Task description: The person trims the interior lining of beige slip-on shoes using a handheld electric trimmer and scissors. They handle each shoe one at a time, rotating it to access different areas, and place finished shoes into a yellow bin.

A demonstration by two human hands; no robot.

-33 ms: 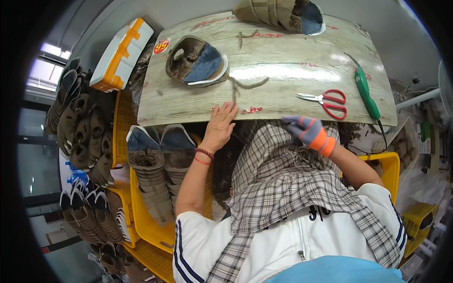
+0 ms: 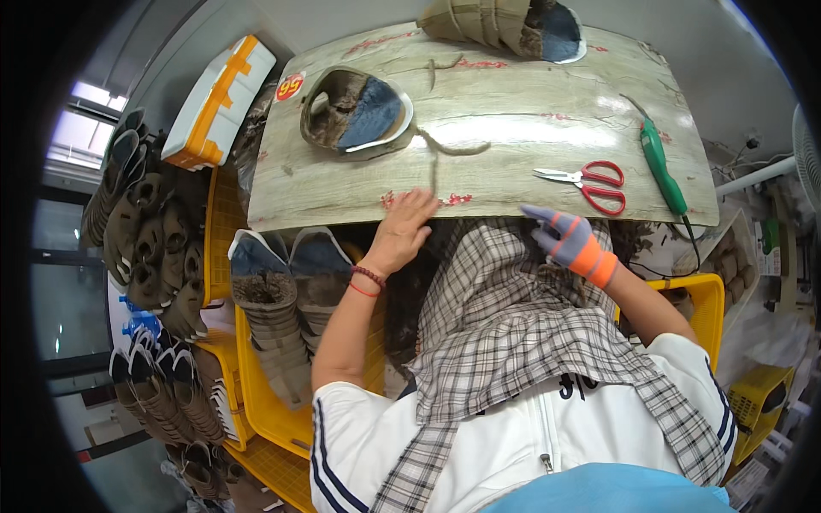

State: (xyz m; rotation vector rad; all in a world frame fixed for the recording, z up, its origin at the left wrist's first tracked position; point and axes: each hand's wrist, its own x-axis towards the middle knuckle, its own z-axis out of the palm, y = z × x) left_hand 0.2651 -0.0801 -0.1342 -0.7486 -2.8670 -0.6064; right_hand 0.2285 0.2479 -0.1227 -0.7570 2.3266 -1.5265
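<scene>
At the centre of the frame the left hand (image 2: 404, 232) lies bare and open on the near edge of the table (image 2: 513, 128), fingers spread flat, its fingertips touching a thin brown lace (image 2: 438, 152) that runs up from that edge and curls toward the shoe (image 2: 357, 114); a beaded bracelet (image 2: 368, 275) circles the wrist; the hand grips nothing. Right of centre the right hand (image 2: 566, 238) wears a grey and orange glove, fingers loosely half-open and pointing toward the table's near edge, holding nothing, with red scissors (image 2: 588, 181) just above it on the table; further right lies a green tool (image 2: 663, 164) with a cord running off the edge. The shoe, brown with a blue insole, rests on its side in the upper left part of the table, well apart from both hands; a second shoe (image 2: 513, 21) lies at the upper edge of the frame. A checked cloth (image 2: 513, 325) covers the lap in the lower middle; at lower left a yellow crate (image 2: 265, 402) holds more shoes (image 2: 282, 291); a white and orange box (image 2: 221, 98) stands at upper left, and rows of shoes fill the left rim.
</scene>
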